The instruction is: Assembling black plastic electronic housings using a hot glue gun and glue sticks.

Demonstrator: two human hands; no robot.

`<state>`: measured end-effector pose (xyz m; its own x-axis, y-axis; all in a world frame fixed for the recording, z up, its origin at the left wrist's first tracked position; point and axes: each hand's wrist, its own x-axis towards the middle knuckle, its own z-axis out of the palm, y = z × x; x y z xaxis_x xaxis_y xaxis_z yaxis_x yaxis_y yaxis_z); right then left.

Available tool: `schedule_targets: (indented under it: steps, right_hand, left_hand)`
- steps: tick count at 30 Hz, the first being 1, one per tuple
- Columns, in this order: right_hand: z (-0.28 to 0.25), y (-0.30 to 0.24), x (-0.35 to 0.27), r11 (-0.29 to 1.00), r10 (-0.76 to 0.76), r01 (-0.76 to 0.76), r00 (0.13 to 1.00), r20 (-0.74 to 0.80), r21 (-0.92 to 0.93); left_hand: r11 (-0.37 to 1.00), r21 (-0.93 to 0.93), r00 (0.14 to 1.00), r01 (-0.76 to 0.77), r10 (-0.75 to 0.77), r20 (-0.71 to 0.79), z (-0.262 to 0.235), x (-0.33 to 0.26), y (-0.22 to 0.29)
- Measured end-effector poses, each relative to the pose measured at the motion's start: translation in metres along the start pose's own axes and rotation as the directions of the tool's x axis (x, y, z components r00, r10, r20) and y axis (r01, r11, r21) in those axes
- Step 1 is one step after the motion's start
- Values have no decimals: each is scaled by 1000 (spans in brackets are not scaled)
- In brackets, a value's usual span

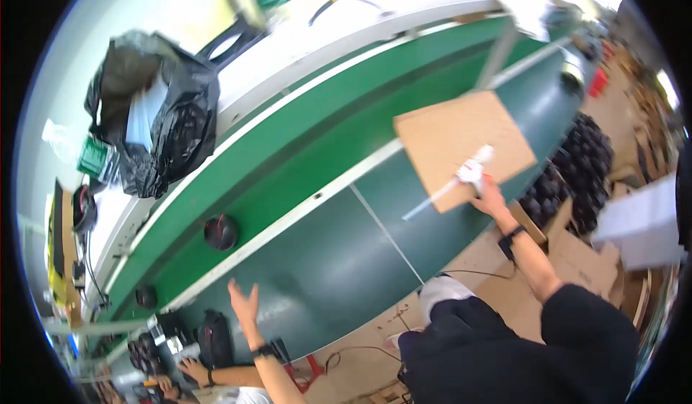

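Observation:
My right hand [490, 196] grips a white gun-shaped tool [472, 167] with a long thin white tip, held against a flat brown cardboard sheet [450, 126]. The sheet lies on the dark green worktable [339, 260] and overhangs its edge. My left hand [244, 303] is raised over the near part of the table, fingers spread and holding nothing. Both wrists wear a dark band. A black round part [220, 232] sits on the bright green conveyor belt [303, 144] beyond my left hand.
A stuffed black plastic bag [155, 116] stands past the belt. Several black round parts [577, 166] are piled at the right beside cardboard boxes [584, 260]. Another person's hands [189, 369] work at the lower left. A white sheet [641, 220] lies at the far right.

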<state>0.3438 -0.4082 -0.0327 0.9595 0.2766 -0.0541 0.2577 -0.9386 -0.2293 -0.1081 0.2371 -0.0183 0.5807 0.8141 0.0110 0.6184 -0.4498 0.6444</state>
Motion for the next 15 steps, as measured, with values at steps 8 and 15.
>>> schedule_targets:
  steps: [8,15]
  right_hand:
    - [17,14,39,972,234,-234,971,38,1]
    - [28,32,34,978,169,-170,985,-18,-121]
  left_hand:
    - [957,92,921,275,-235,-312,47,158,3]
    - [992,45,950,118,-100,-296,57,196,40]
